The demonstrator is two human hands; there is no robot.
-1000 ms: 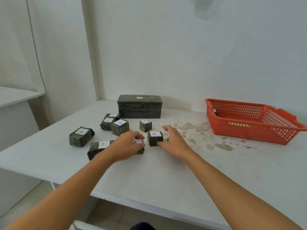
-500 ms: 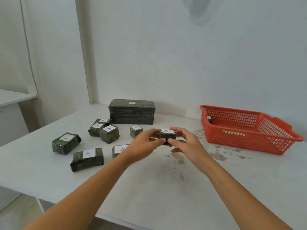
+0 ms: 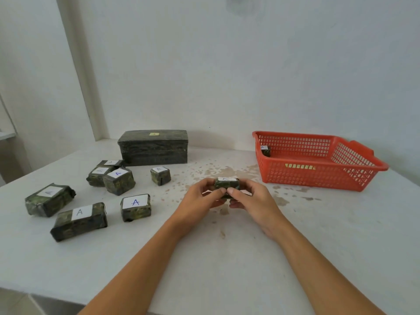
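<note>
A small dark green wrapped block (image 3: 226,184) with a white label marked "A" is held just above the white table (image 3: 204,258), near its middle. My left hand (image 3: 200,201) grips its left side and my right hand (image 3: 252,201) grips its right side, thumbs meeting on the near face. To the right stands a red plastic basket (image 3: 318,176) with one small labelled block (image 3: 265,150) in its far left corner.
Several more green blocks labelled "A" lie on the left half of the table, such as a long one (image 3: 78,221) and a cube (image 3: 135,206). A large dark box (image 3: 153,147) stands at the back by the wall. Brown stains mark the table's middle.
Both hands took hold of the small block, lifted it off the table and carried it rightwards, toward the basket. The view has also shifted right.
</note>
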